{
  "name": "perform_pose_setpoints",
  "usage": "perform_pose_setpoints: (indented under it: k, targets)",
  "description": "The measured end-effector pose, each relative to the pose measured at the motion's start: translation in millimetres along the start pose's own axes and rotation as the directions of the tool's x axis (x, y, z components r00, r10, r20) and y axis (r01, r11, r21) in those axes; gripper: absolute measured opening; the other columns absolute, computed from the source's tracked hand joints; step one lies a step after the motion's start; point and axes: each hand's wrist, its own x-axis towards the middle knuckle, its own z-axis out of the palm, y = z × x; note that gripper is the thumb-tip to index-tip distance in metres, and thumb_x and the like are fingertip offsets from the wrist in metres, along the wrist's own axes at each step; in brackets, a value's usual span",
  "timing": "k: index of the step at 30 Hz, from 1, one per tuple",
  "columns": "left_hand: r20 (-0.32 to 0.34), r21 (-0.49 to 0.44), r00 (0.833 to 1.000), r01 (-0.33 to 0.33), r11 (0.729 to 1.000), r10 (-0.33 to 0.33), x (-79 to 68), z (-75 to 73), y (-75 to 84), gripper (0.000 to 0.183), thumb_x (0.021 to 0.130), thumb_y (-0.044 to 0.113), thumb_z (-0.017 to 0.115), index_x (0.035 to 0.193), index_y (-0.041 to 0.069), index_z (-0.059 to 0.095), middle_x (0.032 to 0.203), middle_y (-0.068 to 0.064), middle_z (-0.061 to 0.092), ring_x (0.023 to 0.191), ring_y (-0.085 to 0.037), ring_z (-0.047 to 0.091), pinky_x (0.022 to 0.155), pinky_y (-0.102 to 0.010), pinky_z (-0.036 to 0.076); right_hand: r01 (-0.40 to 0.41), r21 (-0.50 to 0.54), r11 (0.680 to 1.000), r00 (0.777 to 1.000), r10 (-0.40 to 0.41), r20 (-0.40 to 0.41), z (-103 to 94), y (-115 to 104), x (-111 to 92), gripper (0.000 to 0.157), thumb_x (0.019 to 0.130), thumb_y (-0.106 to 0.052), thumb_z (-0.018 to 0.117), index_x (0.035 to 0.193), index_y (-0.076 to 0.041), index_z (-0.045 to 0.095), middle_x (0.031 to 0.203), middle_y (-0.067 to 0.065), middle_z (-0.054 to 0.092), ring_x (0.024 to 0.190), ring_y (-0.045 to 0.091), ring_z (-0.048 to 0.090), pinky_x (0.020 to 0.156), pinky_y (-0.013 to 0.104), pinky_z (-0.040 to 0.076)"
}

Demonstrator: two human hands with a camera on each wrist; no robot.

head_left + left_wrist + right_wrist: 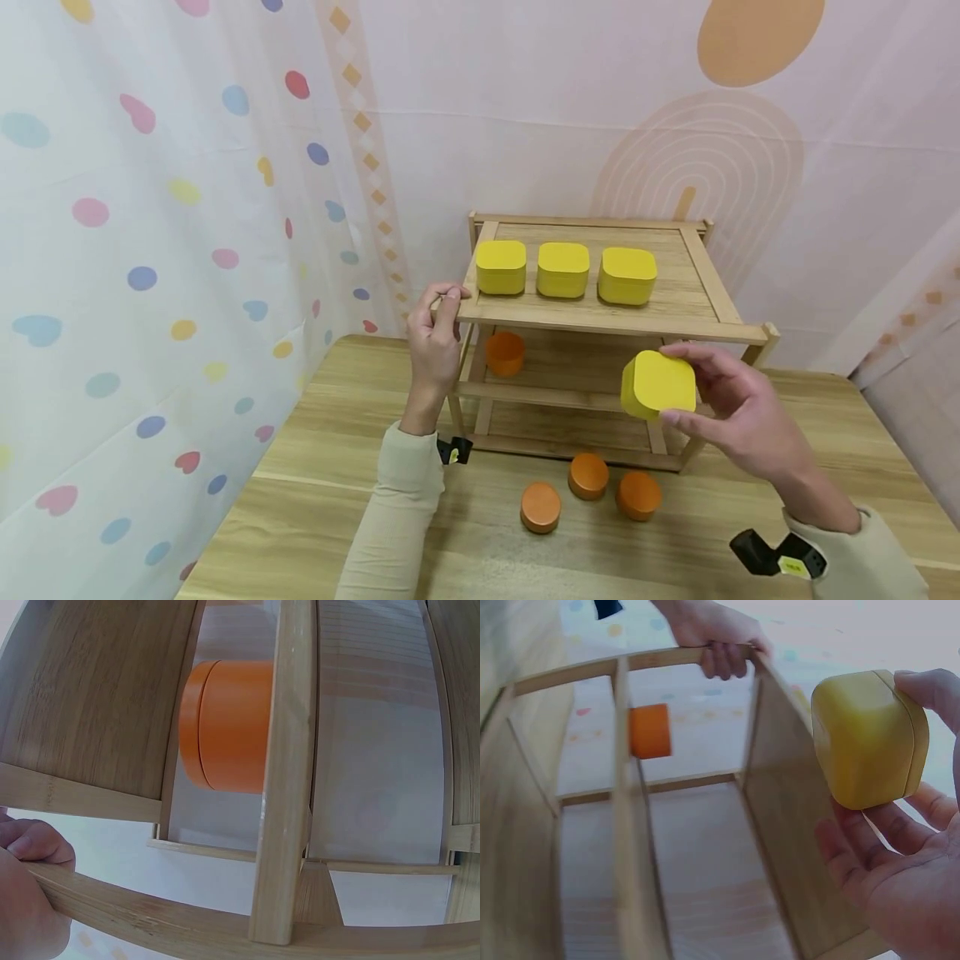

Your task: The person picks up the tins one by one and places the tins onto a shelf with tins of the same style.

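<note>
My right hand [738, 408] pinches a yellow rounded-square lidded box [660, 385] between thumb and fingers. It is held in front of the wooden rack's right part, just below top-shelf height. In the right wrist view the lidded box [866, 739] is tilted, its lid seam toward the thumb. My left hand [437, 337] grips the front left corner of the wooden rack [600, 318]; in the right wrist view its fingers [721, 661] curl over the frame bar. Three similar yellow boxes [563, 270] stand in a row along the top shelf.
On the middle shelf, near its left end, stands an orange round canister [506, 354]. Three orange round canisters [588, 476] stand on the wooden table [315, 500] before the rack. A patterned curtain [480, 108] hangs behind and to the left.
</note>
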Motion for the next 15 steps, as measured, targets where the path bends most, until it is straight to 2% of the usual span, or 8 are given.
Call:
perform_pose_setpoints:
  k: [6, 13, 15]
  targets:
    - [0.003, -0.007, 1.0, 0.0, 1.0, 0.0, 0.5, 0.1, 0.7, 0.032, 0.104, 0.024, 0.046, 0.096, -0.002, 0.063, 0.047, 0.004, 0.033, 0.039, -0.011, 0.027, 0.037, -0.025, 0.021, 0.053, 0.027, 0.998, 0.999, -0.053, 0.001, -8.9, -12, 15, 0.063, 0.075, 0.029, 0.064, 0.133, 0.013, 0.048, 0.125, 0.01, 0.059, 0.1, 0.015, 0.06, 0.085, 0.018, 0.051]
    - [0.002, -0.007, 1.0, -0.001, 1.0, 0.001, -0.5, 0.2, -0.2, 0.031, 0.104, 0.023, 0.047, 0.095, -0.002, 0.063, 0.047, 0.005, 0.034, 0.038, -0.01, 0.027, 0.036, -0.025, 0.021, 0.006, -0.006, 1.0, 0.999, -0.006, -0.049, -15.0, -24, 28, 0.061, 0.074, 0.03, 0.061, 0.132, 0.018, 0.045, 0.122, 0.003, 0.062, 0.097, 0.013, 0.059, 0.082, 0.018, 0.051]
    - [0.002, -0.012, 1.0, -0.002, 1.0, 0.002, -0.7, 0.1, -0.5, 0.031, 0.103, 0.022, 0.047, 0.095, -0.003, 0.063, 0.047, 0.005, 0.034, 0.038, -0.009, 0.026, 0.036, -0.024, 0.021, 0.016, 0.018, 1.0, 0.998, -0.015, -0.06, -16.2, -26, 32, 0.06, 0.074, 0.031, 0.059, 0.132, 0.019, 0.044, 0.122, 0.005, 0.062, 0.095, 0.014, 0.059, 0.081, 0.018, 0.051]
